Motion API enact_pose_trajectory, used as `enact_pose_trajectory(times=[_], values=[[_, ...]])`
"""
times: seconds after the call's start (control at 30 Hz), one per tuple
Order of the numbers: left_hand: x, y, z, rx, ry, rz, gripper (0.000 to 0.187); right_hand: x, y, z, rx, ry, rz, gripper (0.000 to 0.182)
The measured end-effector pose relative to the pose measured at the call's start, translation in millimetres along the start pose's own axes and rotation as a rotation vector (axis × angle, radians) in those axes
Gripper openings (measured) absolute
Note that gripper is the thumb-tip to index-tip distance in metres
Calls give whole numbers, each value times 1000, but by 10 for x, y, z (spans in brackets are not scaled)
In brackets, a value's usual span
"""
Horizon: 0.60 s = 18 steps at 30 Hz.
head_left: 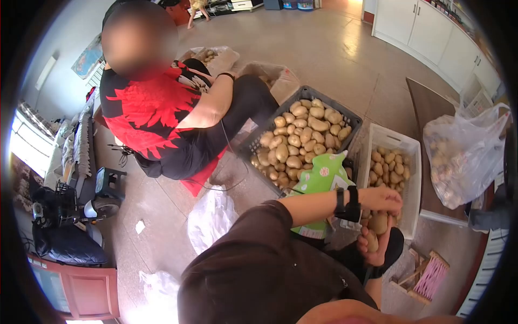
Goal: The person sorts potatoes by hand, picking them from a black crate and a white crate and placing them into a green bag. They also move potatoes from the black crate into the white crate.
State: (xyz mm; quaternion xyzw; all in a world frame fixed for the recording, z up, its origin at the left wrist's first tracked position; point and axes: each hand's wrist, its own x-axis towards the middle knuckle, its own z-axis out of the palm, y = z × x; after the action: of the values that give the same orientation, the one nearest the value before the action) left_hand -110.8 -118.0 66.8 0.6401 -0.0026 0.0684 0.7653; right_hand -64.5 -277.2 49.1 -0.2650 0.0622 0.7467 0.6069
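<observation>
My left hand (382,199), with dark bands at the wrist, is over the near part of a white crate (415,178) of small potatoes. Its fingers are bent together, and whatever they hold is hidden. Just below, my right hand (384,244) is palm up with its fingers curled round potatoes (377,223). To the left, a dark crate (353,117) is heaped with larger potatoes (302,132). A green and white bag (325,171) lies over its near corner, partly under my left forearm.
A seated person (156,113) is at the left, beside bags of potatoes (278,78). A clear bag (458,156) rests on a brown board (426,113) at right. A pink stool (431,275) and a white plastic bag (210,218) are on the floor.
</observation>
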Motion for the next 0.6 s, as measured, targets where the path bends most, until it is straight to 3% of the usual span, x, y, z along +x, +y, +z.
enact_pose_trajectory(times=[0.03, 0.13, 0.23, 0.33, 0.43, 0.47, 0.6], values=[[-113, 38, 81, 104, -87, 50, 28, -19, 11, -17, -20, 16, -40, 60], [-438, 335, 249, 180, -71, -90, 32, 10, 44, -59, -78, -18, -103, 52], [-404, -63, 242, 181, -5, 75, 30, 4, 146, 17, -43, -20, -78, 55], [-400, -222, 285, -105, 173, -50, 26, -16, 226, 149, 32, 41, -41, 59], [-360, -342, 47, -597, 373, -196, 20, -81, 240, 355, 44, -3, -43, 60], [-336, -348, -24, -761, 430, -252, 16, -82, 240, 356, 8, 3, -105, 57], [-521, -283, -129, -879, 659, -360, 14, 80, 174, 174, -64, 93, -388, 46]])
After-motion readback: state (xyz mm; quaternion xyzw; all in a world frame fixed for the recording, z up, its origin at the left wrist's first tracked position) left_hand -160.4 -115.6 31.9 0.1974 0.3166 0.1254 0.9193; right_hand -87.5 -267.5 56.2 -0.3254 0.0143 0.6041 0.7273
